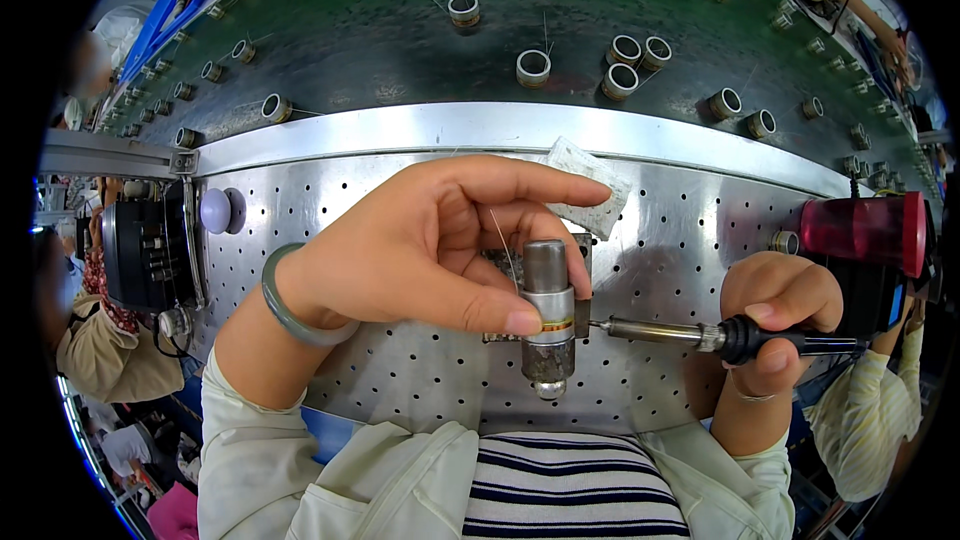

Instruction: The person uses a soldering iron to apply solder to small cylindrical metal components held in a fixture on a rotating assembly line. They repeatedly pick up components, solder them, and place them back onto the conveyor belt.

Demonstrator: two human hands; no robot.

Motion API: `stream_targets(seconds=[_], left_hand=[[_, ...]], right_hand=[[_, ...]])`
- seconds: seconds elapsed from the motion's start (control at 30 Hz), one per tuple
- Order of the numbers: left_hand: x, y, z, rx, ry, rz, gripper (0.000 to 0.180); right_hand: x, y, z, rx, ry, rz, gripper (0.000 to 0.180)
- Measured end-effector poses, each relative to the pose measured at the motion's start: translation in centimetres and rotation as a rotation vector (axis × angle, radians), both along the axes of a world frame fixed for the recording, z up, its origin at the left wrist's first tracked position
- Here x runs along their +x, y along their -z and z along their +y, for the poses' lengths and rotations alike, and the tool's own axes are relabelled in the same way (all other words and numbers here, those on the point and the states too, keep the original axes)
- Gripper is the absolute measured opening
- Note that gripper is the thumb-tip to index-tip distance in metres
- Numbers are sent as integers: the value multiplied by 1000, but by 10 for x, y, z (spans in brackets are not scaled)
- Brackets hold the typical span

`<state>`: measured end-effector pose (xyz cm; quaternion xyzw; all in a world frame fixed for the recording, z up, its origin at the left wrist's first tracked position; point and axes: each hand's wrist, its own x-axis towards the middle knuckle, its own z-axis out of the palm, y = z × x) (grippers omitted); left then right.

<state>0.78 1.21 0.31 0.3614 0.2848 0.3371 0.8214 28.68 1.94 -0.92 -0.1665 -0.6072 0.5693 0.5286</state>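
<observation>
My left hand (400, 250) pinches a short metal ring (548, 306) with a copper-coloured wound band between thumb and fingers, index finger stretched out above. The ring sits around a dark steel post (545, 265) with a rounded shiny end toward me. A fine wire (502, 242) rises from near the thumb. In my right hand (785, 300) is a soldering iron (665, 331), held by its black handle. Its tip points left, close to the ring's right side. Partly hidden behind the post is a dark metal block (583, 252).
Beneath my hands lies a perforated metal worktop (660, 390). Past its raised metal rail (480, 128), a green belt (380, 50) carries several similar rings. A greyish pad (600, 185), a purple knob (215, 210) and a red translucent container (870, 233) stand around. Other people work at both sides.
</observation>
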Motion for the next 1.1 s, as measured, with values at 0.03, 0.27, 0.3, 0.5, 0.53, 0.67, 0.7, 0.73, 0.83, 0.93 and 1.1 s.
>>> stream_targets(seconds=[0.03,0.27,0.3,0.5,0.53,0.67,0.7,0.73,0.83,0.93,1.1], left_hand=[[-1,1,1,4,4,-22,78],[-2,2,2,-107,18,-44,80],[-1,2,1,-112,18,-31,80],[0,6,0,-42,-4,73,80],[1,7,0,-46,-10,71,81],[0,8,-2,-42,-20,72,81],[-1,8,-1,-37,-13,73,81],[-1,8,-1,-40,-11,68,81],[1,6,0,-50,-7,51,80],[1,4,0,-50,-6,39,80],[1,7,0,-32,-11,44,79]], right_hand=[[0,0,0,-4,-2,4,27],[-1,-1,1,-80,-71,38,28],[-1,-1,0,-93,-76,41,28],[-4,0,1,-56,-96,29,30],[-3,1,1,-57,-87,22,30],[-4,1,0,-63,-66,-7,29],[-4,0,0,-65,-58,-16,28],[-4,0,0,-82,-58,1,28],[-3,0,-1,-128,-60,41,27],[-4,-2,-1,-139,-71,46,26],[-4,1,2,-59,-78,7,26]])
